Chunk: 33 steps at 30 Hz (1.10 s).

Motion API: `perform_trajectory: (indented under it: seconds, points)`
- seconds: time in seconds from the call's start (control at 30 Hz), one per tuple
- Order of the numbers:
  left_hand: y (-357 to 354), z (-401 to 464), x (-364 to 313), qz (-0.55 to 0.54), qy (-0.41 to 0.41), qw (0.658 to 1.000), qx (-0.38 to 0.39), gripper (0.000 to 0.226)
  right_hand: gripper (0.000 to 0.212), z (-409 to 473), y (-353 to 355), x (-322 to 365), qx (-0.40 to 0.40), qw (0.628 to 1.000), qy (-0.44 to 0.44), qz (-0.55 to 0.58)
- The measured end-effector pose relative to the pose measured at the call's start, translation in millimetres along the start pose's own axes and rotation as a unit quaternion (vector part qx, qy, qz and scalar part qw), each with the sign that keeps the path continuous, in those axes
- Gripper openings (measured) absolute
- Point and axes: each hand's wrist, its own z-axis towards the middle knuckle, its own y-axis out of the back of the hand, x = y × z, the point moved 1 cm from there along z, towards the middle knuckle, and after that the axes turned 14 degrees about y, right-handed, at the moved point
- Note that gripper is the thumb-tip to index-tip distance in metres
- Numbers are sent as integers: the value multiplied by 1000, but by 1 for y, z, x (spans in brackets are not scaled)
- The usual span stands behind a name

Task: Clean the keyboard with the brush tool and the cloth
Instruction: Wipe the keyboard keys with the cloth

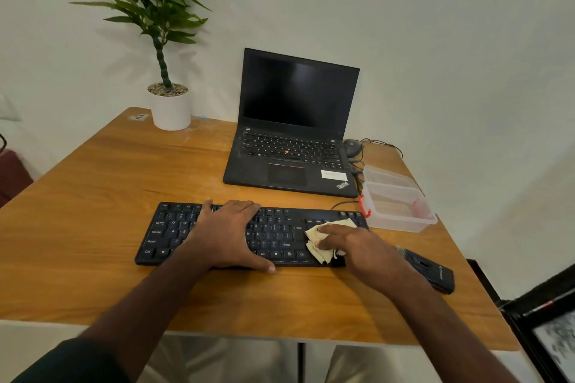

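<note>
A black keyboard (pixel 273 235) lies across the near middle of the wooden table (pixel 102 183). My left hand (pixel 228 235) rests flat over its left-centre keys, fingers on the far edge and thumb on the near edge, clamping it. My right hand (pixel 357 247) presses a crumpled pale yellow cloth (pixel 323 238) onto the right part of the keyboard. The black brush tool (pixel 427 270) lies on the table just right of my right wrist, bristles pointing away from me.
An open black laptop (pixel 292 146) stands behind the keyboard, a mouse (pixel 351 146) and cables at its right. A clear plastic box (pixel 398 205) sits at the right. A potted plant (pixel 170 106) is at the back left. The table's right edge is close to the brush.
</note>
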Motion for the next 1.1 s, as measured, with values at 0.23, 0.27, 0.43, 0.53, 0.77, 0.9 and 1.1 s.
perform_trajectory:
  seconds: [0.23,0.27,0.43,0.53,0.77,0.9,1.1]
  points:
    - [2,0,0,4,-3,1000,9,141,66,5,-13,-6,-74,994,-44,69]
    - [2,1,0,3,-2,1000,9,141,69,7,-17,-2,-45,997,-36,55]
    - [2,1,2,4,0,1000,11,141,69,1,-16,-16,-53,996,-71,31]
    - [2,1,2,-1,-1,1000,10,141,63,-7,-13,-22,-72,993,-85,27]
    - [4,1,11,4,0,1000,15,142,42,-7,0,-33,-273,927,-125,226]
    - [6,0,18,5,3,1000,18,144,50,14,10,-29,-334,924,-118,143]
    - [6,-1,22,7,4,1000,13,143,64,33,-5,-18,-58,989,-135,0]
